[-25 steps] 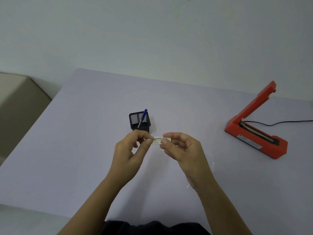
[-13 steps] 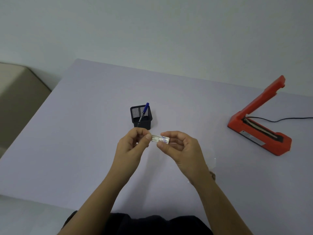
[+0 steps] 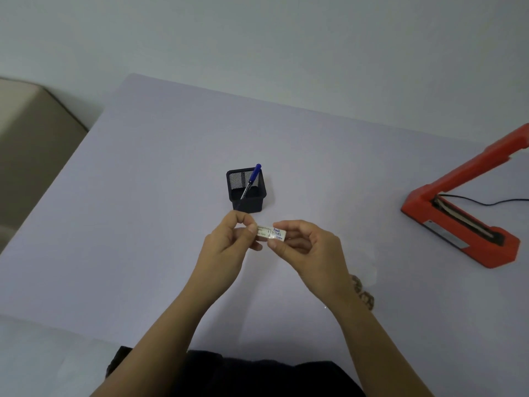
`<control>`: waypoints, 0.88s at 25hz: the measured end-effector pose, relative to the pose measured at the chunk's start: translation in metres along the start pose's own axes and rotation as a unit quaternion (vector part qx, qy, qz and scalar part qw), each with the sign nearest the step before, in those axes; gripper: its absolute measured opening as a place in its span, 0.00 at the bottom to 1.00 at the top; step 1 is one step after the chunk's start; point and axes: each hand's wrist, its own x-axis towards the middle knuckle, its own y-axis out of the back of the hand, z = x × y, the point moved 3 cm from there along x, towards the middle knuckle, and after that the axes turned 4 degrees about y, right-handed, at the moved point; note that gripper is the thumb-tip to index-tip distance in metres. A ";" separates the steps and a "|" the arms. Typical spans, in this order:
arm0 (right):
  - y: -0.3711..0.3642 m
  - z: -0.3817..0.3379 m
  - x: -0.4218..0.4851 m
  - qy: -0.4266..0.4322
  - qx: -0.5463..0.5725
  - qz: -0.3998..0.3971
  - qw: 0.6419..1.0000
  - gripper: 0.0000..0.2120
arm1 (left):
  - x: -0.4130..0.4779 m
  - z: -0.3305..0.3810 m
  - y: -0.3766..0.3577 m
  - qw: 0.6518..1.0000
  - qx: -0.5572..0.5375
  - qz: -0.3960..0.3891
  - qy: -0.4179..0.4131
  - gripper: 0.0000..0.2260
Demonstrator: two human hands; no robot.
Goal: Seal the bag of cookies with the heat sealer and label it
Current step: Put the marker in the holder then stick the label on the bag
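Turned further face-up since the earlier frame, the small white paper label [image 3: 271,233] is pinched at both ends, above the lavender table [image 3: 143,224].
Thin, light and floppy, it is best held by its edges; left hand [image 3: 229,245] and right hand [image 3: 309,247] are closed on it, the open red heat sealer [image 3: 458,224] well apart.

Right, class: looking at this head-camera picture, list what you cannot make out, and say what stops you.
- Label text: handwriting too small; its ends are covered by the left hand and right hand.
- Bag of cookies: only a faint clear patch with brown shapes behind the right wrist.
- Heat sealer: arm tip cut off by the right edge.
- Pen: lower end hidden inside the mesh holder.
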 end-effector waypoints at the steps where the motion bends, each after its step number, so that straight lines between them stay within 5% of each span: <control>1: 0.000 0.002 0.003 -0.002 0.001 -0.001 1.000 0.12 | 0.003 -0.001 0.001 1.000 0.006 0.003 0.002 0.06; 11: -0.011 0.024 0.025 -0.043 -0.018 -0.032 0.998 0.14 | 0.025 -0.010 0.004 0.993 -0.065 0.012 0.101 0.07; 15: -0.019 0.058 0.038 -0.098 0.001 -0.012 0.995 0.08 | 0.032 -0.026 0.015 0.978 -0.098 0.102 0.154 0.06; 22: -0.054 0.148 0.062 -0.140 -0.189 -0.041 0.971 0.06 | 0.030 -0.054 0.035 0.960 -0.102 0.158 0.205 0.05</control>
